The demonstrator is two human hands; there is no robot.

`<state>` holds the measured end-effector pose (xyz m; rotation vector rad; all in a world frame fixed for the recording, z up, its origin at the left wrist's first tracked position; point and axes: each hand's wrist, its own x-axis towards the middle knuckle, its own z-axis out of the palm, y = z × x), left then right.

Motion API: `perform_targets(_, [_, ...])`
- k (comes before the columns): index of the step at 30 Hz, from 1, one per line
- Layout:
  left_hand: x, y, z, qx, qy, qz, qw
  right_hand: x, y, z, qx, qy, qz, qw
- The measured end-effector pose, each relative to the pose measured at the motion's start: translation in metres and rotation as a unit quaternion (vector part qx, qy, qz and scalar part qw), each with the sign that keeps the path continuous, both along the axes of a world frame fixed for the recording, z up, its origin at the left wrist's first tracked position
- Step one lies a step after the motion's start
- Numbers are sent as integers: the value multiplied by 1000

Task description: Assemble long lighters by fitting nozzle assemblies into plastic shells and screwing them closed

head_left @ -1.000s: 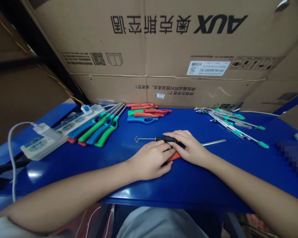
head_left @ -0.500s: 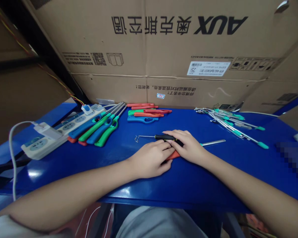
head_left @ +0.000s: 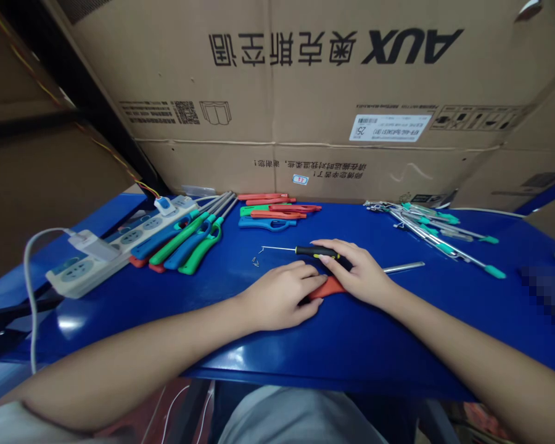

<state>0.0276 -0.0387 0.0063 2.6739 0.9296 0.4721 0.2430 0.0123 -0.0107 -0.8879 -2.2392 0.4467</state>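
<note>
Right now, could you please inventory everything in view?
Slim screwdriver: one, black, centre.
Curved plastic handle: one, orange, centre.
Metal tube: one, silver, right of centre.
Tiny metal pieces: several, silver, centre.
Long plastic lighters: several, blue, green, red, left.
Flat plastic shells: several, red, green, blue, back.
Thin metal rods: several, silver, teal, right.
Plastic power strip: one, white, left.
Glossy table: one, blue, underneath.
Printed cardboard: one, brown, behind.
Left hand: one, bare, on handle.
Right hand: one, bare, gripping screwdriver.
</note>
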Motion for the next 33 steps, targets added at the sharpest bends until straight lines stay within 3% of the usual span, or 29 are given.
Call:
perform_targets(8, [-1,2,0,-10,-10,0,1000,0,-3,3,-14,37,-4,999])
perform_targets(13, [0,4,-3,-45,-81,15,996,7,-3,12,-108,165,-59,979])
perform_targets(16, [2,9,-6,-120,-193,104,968,17,2,20,-164,257,-100,947])
perform_targets(19, [2,18,-8,-208,-294,211,908,27,9,27,-180,326,-126,919])
perform_targets(23, [1,24,-5,-273,-395,228,847,33,13,31,-198,349,-130,907])
perform_targets(26, [1,23,-1,-272,-426,219,835,33,12,29,-209,345,-128,906])
perform_targets(33, [-2,19,4,-256,-409,218,849,32,13,25,-207,330,-118,913])
